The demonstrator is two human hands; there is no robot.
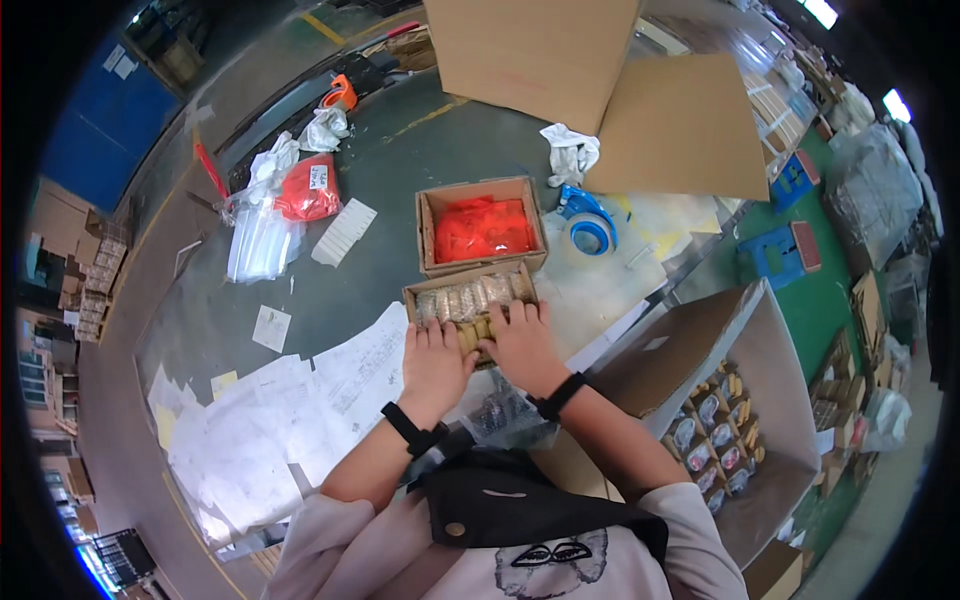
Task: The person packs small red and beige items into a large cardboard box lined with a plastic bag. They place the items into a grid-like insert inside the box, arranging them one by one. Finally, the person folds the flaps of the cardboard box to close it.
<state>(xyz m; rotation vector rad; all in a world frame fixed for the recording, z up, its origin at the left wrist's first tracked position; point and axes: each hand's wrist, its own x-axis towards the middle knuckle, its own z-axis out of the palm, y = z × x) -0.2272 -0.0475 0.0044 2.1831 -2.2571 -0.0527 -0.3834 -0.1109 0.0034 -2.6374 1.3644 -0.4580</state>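
Note:
A small open cardboard box [408, 292] lies in front of me, with several bubble-wrapped pieces [462, 300] in its far part. Tan rounded pieces [474, 332] sit in its near part, between my hands. My left hand [432, 362] closes over the near left part, fingers side by side, thumb toward the tan pieces. At the right side, my right hand [524, 348] has its fingers over the rim and its thumb at the tan pieces. My palms hide the near wall. Touching the far side stands another cardboard box [426, 228] with red plastic packets [484, 228].
A blue tape dispenser [590, 232] lies right of the boxes. Papers [250, 430] and plastic bags [262, 240] cover the left of the table. A large carton [530, 50] stands at the back; another open carton [790, 400], holding divided packed items, is at my right.

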